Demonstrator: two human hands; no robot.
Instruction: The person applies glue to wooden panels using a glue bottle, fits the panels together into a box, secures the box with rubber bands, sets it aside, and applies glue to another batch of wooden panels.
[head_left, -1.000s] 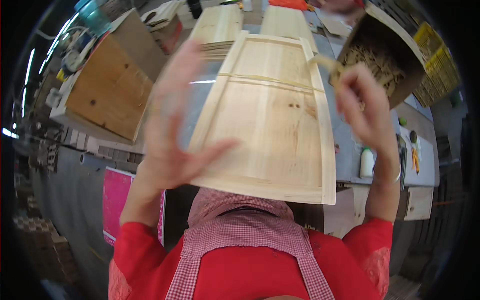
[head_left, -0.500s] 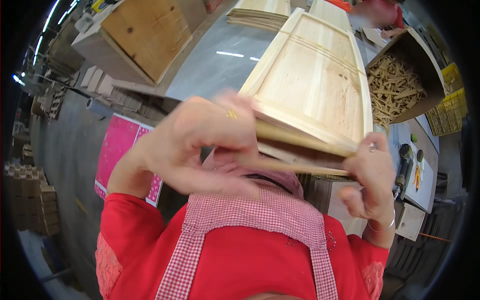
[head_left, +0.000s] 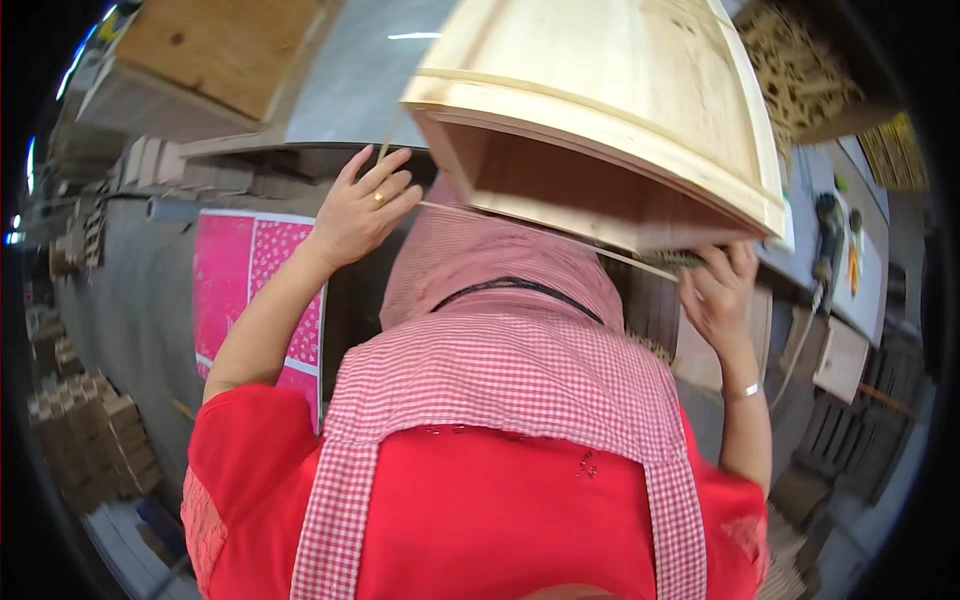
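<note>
A pale wooden box lies before me, its open end turned toward my body and its inside dark. A thin tan rubber band is stretched between my hands, just below the box's near lower edge. My left hand, with a ring on it, is closed on the band beside the box's left corner; a strand of band runs up from its fingers toward the box. Under the right corner, my right hand grips the band's other end with bent fingers. Part of that grip is hidden.
A carton of loose tan bands stands at the far right. Next to it, a dark hand tool lies on the table. A wooden crate is at the far left, and a pink printed board leans below my left arm.
The box's open end is now nearer and tilted up in view. My hands have spread apart, my left moving left and up, and the band is pulled out taut between them.
</note>
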